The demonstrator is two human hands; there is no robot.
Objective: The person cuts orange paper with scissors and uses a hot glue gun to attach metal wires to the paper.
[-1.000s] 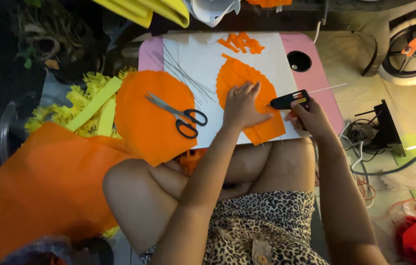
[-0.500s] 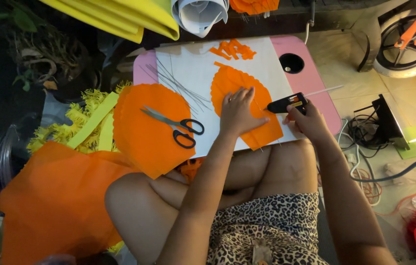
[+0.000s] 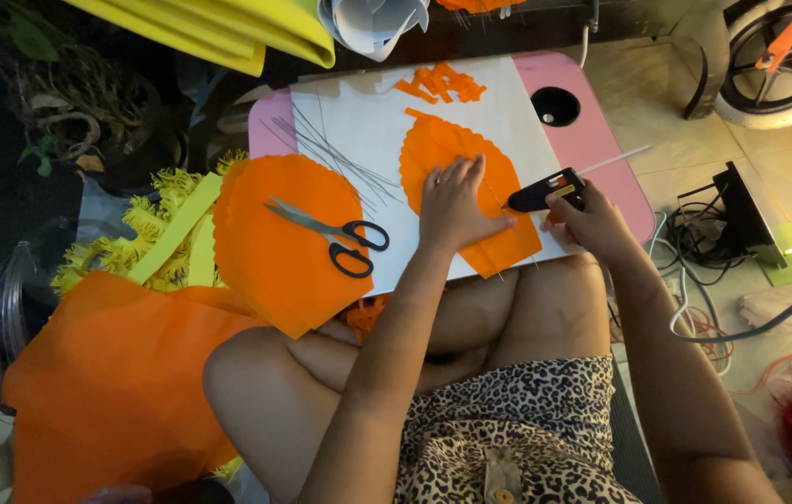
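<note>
My left hand [image 3: 456, 205] lies flat, fingers spread, pressing an orange petal-shaped fabric piece [image 3: 447, 149] onto the white sheet [image 3: 358, 121] of a small pink table [image 3: 592, 140]. My right hand [image 3: 592, 219] grips a black glue gun [image 3: 545, 193] with its nozzle pointing left at the petal beside my left fingers; a clear glue stick juts from the gun's back. A thin wire runs along the petal under my left hand.
Black-handled scissors [image 3: 335, 236] lie on a stack of scalloped orange pieces [image 3: 274, 243]. Thin wires [image 3: 335, 154] and orange scraps [image 3: 441, 84] rest on the sheet. A large orange cloth [image 3: 106, 383], yellow fringe [image 3: 167, 238], cables [image 3: 713, 233] and a wheel [image 3: 778, 56] surround the table.
The view has shifted and drawn closer. My left hand stays pressed on the petal, and the glue gun's nozzle has edged nearer my left fingers.
</note>
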